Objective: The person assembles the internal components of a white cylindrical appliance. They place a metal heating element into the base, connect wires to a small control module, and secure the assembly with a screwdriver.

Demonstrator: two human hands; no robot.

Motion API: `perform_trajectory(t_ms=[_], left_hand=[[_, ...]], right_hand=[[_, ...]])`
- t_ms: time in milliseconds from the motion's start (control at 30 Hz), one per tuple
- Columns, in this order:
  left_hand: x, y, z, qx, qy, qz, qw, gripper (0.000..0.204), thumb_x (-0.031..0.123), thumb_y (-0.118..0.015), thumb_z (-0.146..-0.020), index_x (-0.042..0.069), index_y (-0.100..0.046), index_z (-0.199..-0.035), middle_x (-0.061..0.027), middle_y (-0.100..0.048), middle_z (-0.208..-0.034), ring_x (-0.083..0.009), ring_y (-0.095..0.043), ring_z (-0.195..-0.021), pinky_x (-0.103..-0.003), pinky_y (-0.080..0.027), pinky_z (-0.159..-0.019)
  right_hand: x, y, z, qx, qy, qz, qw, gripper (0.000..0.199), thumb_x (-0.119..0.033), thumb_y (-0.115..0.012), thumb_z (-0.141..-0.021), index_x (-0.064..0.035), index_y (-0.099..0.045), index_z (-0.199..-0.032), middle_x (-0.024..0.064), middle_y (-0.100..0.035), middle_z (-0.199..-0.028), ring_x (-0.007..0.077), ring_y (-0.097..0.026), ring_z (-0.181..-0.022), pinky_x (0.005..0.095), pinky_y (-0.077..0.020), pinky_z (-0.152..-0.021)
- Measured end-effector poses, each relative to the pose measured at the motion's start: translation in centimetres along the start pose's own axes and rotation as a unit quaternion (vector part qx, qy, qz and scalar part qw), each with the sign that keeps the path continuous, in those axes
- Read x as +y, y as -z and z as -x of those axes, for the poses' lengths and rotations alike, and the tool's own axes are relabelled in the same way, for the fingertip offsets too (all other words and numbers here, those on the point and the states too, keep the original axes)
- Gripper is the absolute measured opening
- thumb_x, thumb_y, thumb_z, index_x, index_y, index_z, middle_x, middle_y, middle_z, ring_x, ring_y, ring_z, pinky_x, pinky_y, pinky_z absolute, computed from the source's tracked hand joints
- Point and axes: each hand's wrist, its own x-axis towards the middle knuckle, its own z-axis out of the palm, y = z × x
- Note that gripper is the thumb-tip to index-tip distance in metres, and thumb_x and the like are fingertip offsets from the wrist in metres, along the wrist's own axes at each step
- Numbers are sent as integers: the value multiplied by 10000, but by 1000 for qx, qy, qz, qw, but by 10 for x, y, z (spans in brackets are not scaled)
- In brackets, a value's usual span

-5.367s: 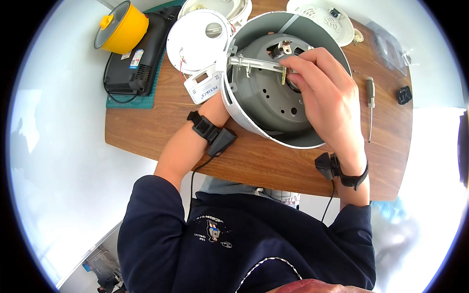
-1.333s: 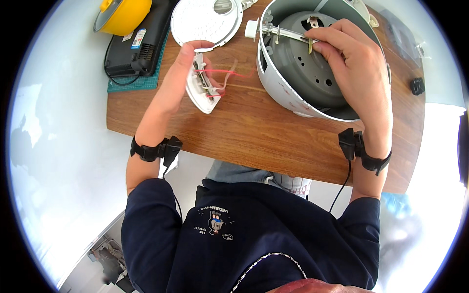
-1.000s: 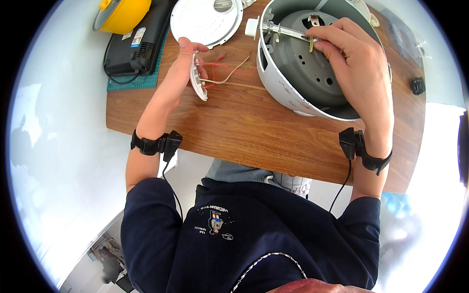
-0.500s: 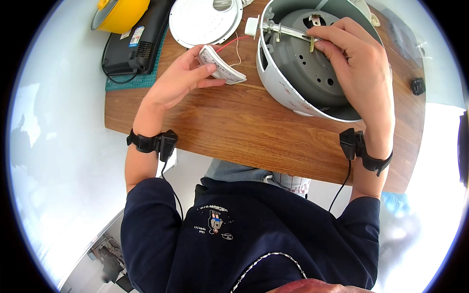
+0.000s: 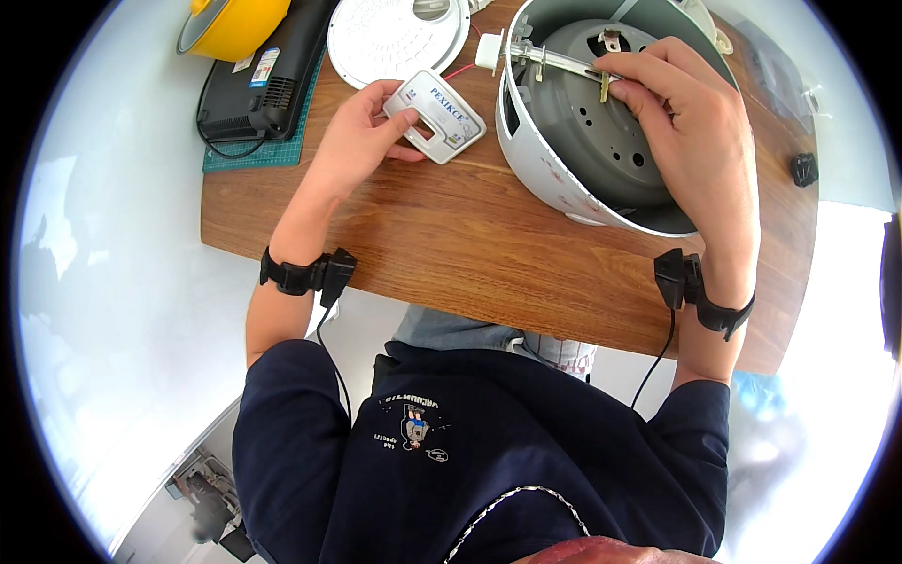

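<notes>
My left hand (image 5: 362, 141) grips a white control panel cover (image 5: 458, 111) with a cut-out slot, thumb on its front face. Its printed front is turned up, and a red wire (image 5: 458, 71) runs from behind it towards the pot-like shell. Inside that round white appliance shell (image 5: 554, 183), which looks like a rice cooker body, my right hand (image 5: 700, 117) pinches the inner end of a long metal lever (image 5: 564, 62). A white plastic tab (image 5: 489, 51) on the lever's outer end sticks out past the shell wall. The grey metal inside (image 5: 587, 141) has several holes.
A round white perforated cover (image 5: 376, 42) lies beyond my left hand. At the far left, a black device (image 5: 282, 103) rests on a green cutting mat (image 5: 225, 160), beside a yellow pot (image 5: 240, 28). A small black object (image 5: 804, 168) sits at the table's right side.
My left hand has turned the panel cover from edge-on to face-up and shifted slightly right. My right hand keeps its pinch on the lever, almost unmoved.
</notes>
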Motion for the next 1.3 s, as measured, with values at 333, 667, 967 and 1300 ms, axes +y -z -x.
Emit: perform_trajectory(t_ms=[333, 667, 967, 1300], left_hand=[[-3, -1, 3, 5, -39, -79, 996, 417, 82, -636, -1010, -11, -541, -1405, -103, -677, -1160, -128, -669, -914, -273, -607, -747], [45, 8, 20, -27, -406, -416, 813, 461, -154, -590, -777, 130, -751, -1102, -47, -599, -960, -247, -609, -975, -365, -501, -864], [28, -13, 25, -79, -473, -457, 749, 437, -114, -619, -743, 133, -758, -1076, -35, -646, -1032, -274, -604, -1092, -403, -469, -1005], [8, -39, 40, -1, -406, -410, 816, 491, 238, -860, -706, 158, -730, -1172, -76, -580, -1335, -320, -469, -1349, -546, -232, -1193]], right_hand=[[0, 1, -1, -4, -1, -5, 1000, 161, -61, -705, -916, -72, -770, -1063, 30, -659, -900, 186, -659, -771, 289, -507, -713], [-4, 1, -1, -11, -21, -10, 1000, 153, -44, -690, -923, -62, -765, -1056, 42, -664, -916, 182, -664, -777, 280, -512, -723], [0, 1, -1, -1, 9, 5, 1000, 156, -54, -694, -923, -68, -763, -1062, 39, -654, -899, 184, -661, -769, 282, -510, -718], [3, 0, 1, -6, 21, 7, 1000, 164, -80, -692, -933, -86, -772, -1075, 32, -642, -873, 199, -635, -764, 298, -503, -708]])
